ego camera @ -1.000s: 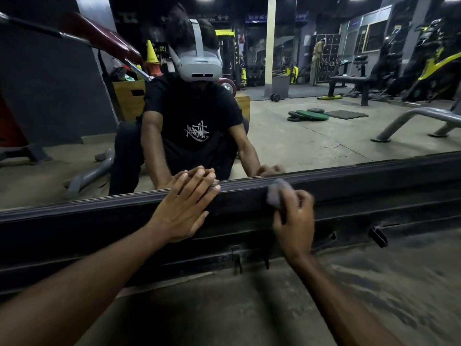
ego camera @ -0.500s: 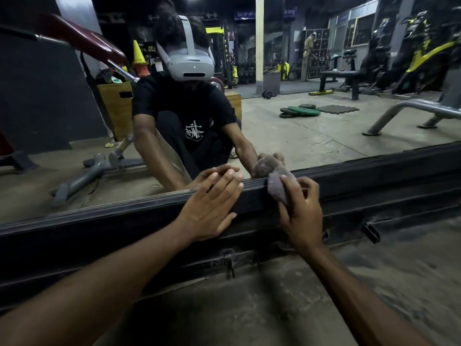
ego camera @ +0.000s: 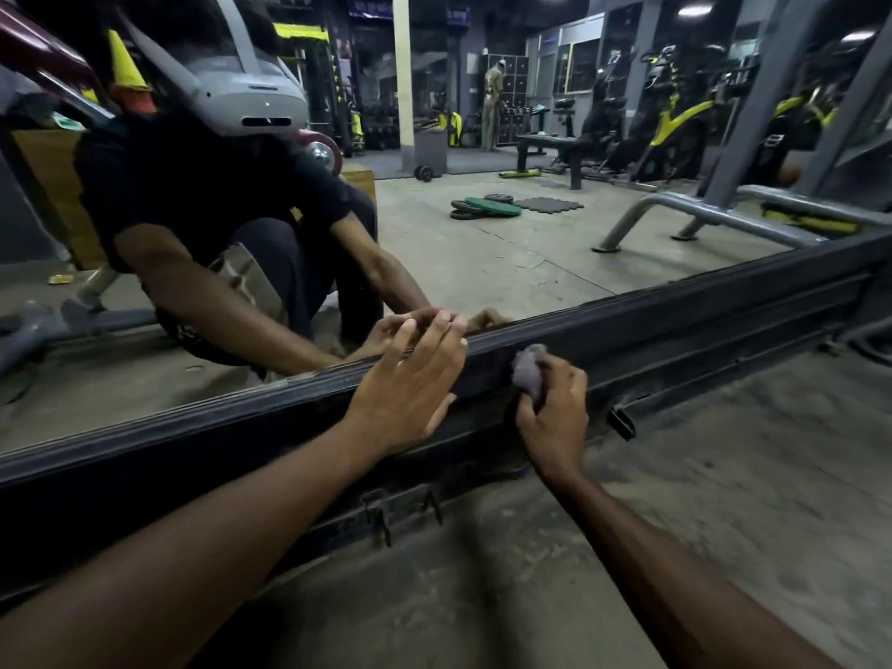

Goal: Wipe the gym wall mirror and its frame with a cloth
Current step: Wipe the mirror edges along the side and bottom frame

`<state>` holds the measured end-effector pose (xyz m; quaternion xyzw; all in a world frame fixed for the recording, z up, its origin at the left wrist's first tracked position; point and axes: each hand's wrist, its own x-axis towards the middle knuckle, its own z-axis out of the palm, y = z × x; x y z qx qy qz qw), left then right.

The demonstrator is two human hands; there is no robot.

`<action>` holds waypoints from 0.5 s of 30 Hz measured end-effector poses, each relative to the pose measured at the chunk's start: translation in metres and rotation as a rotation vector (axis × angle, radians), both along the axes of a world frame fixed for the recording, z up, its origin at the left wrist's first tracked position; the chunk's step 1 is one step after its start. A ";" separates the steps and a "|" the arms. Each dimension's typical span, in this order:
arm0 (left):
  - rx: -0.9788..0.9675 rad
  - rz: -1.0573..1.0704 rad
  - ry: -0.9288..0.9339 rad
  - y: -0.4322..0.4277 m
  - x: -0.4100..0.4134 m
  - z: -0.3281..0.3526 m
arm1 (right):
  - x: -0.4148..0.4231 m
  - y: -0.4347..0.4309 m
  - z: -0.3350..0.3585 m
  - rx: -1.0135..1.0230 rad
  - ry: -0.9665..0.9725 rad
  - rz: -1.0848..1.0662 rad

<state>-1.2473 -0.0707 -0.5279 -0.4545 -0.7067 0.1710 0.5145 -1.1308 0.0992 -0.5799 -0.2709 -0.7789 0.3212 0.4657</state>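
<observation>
Dim overall. Ceiling lights (ego camera: 693, 10) reflected above the mirror frame (ego camera: 675, 321) are the only bright spots. Floor (ego camera: 724, 475) below the frame is motion-blurred; frame bows, wide-angle distortion.

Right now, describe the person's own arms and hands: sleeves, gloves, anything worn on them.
Both forearms are bare up to the picture's edge, with no sleeve in direct view. The left hand and right hand wear no gloves, and no watch, band or ring shows. The mirror reflects short black T-shirt sleeves.
</observation>
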 end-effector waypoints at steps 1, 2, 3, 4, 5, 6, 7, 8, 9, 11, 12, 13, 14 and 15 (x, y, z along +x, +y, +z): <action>0.004 -0.003 -0.010 0.000 0.000 0.001 | 0.000 0.011 0.005 -0.123 0.054 -0.090; 0.011 -0.007 -0.019 0.000 0.000 0.000 | 0.000 0.019 0.013 -0.236 0.104 -0.167; 0.015 -0.010 -0.022 0.002 0.000 0.000 | 0.000 0.026 0.018 -0.275 0.136 -0.202; 0.016 -0.013 -0.027 0.006 0.002 0.000 | 0.001 0.030 0.020 -0.224 0.136 -0.175; 0.007 -0.017 -0.028 0.010 0.003 -0.001 | 0.000 0.028 0.019 -0.096 0.117 -0.102; 0.000 -0.023 -0.024 0.016 0.005 -0.002 | 0.000 0.024 0.017 0.065 0.087 0.005; -0.009 -0.016 -0.026 0.026 0.007 -0.002 | 0.000 0.025 0.013 0.195 0.050 0.097; -0.022 -0.010 -0.036 0.034 0.008 -0.001 | -0.001 0.028 0.010 0.264 0.024 0.145; -0.024 -0.001 -0.049 0.044 0.010 -0.001 | -0.001 0.039 0.011 0.294 0.018 0.157; -0.020 0.022 -0.062 0.050 0.010 -0.002 | -0.002 0.063 0.020 0.269 0.059 0.095; -0.025 0.022 -0.055 0.054 0.009 -0.002 | -0.001 0.081 0.028 0.202 0.085 0.027; -0.030 0.017 -0.046 0.055 0.008 -0.002 | 0.001 0.096 0.035 0.126 0.093 -0.040; -0.034 0.006 -0.028 0.056 0.007 0.000 | 0.002 0.107 0.041 0.073 0.086 -0.079; -0.041 -0.001 -0.014 0.056 0.006 0.001 | 0.002 0.109 0.043 0.067 0.079 -0.082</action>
